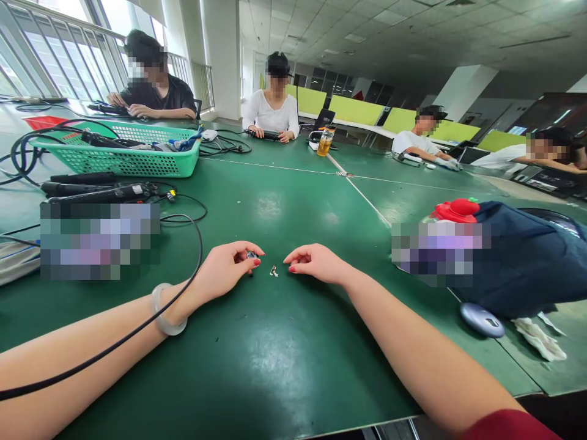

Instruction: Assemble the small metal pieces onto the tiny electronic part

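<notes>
My left hand is closed in a pinch around a small dark object, mostly hidden by the fingers; its kind cannot be made out. A pale bangle circles the left wrist. Just right of that hand, a few tiny light metal-looking pieces lie on the green table. Beyond them, my right hand has its fingers curled, with thumb and index tips close together. Whether anything tiny sits between those tips is too small to tell.
A black cable arches over my left forearm. At left are a green basket and black devices. A dark blue bag, a grey-blue oval object and crumpled tissue lie right. Several people sit around the table.
</notes>
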A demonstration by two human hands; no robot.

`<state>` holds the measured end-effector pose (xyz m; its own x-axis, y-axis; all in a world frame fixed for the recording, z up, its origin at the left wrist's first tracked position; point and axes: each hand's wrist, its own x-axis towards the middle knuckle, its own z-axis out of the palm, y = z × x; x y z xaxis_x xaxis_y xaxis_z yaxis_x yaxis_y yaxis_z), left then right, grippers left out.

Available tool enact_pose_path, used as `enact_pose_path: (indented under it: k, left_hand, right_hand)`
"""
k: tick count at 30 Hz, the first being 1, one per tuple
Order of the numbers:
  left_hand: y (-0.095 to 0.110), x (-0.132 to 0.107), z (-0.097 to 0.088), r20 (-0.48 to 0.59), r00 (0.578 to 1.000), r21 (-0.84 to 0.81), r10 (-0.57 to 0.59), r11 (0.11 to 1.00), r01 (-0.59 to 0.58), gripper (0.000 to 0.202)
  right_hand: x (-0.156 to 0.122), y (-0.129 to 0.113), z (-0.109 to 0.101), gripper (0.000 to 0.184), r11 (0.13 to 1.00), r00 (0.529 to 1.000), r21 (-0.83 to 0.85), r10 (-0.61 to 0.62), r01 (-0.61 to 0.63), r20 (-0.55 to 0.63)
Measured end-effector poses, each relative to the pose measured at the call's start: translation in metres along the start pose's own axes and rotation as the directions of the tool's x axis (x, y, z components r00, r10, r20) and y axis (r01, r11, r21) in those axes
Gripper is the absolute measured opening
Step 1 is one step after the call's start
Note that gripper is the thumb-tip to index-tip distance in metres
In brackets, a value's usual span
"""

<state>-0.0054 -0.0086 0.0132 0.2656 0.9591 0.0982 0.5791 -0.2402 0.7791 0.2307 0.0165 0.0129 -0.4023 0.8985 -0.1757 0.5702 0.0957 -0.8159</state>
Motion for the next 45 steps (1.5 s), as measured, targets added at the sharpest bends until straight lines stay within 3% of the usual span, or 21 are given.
enact_pose_path:
  k: [2, 7, 10, 22, 32, 38, 45]
  left_hand:
    - [0.000, 0.000, 0.001, 0.002, 1.000, -0.009, 0.000, 1.000, 0.000, 0.031]
    - [-0.001, 0.001, 0.003, -0.013, 1.000, -0.065, -0.024, 0.998, 0.023, 0.029]
    - [0.000, 0.001, 0.005, 0.007, 0.999, -0.116, -0.054, 0.992, 0.054, 0.031]
    - [-0.008, -0.001, 0.010, 0.201, 0.980, -0.297, -0.001, 0.953, 0.062, 0.031]
    - [-0.001, -0.003, 0.006, 0.122, 0.989, -0.010, 0.082, 0.997, -0.081, 0.027]
    - [-0.001, -0.004, 0.006, 0.108, 0.988, 0.010, 0.108, 0.994, -0.109, 0.023]
    - [0.004, -0.006, 0.006, 0.117, 0.989, 0.034, 0.088, 0.995, -0.093, 0.026]
  right_hand:
    - [-0.001, 0.001, -0.001, 0.021, 1.000, 0.998, -0.002, -0.031, 0.031, 0.046]
    - [-0.004, 0.001, 0.018, 0.015, 0.954, 0.975, -0.243, -0.203, 0.175, -0.094]
    - [-0.005, -0.001, 0.029, 0.008, 0.902, 0.952, -0.365, -0.288, 0.231, -0.108]
    - [-0.003, -0.006, 0.039, 0.011, 0.786, 0.945, -0.574, -0.322, 0.232, -0.059]
    - [0.000, -0.002, 0.042, 0.015, 0.805, 0.932, -0.539, -0.350, 0.247, -0.096]
    - [-0.010, -0.015, 0.049, 0.016, 0.810, 0.865, -0.486, -0.464, 0.327, -0.192]
    - [-0.014, -0.019, 0.054, 0.018, 0.786, 0.834, -0.499, -0.515, 0.365, -0.200]
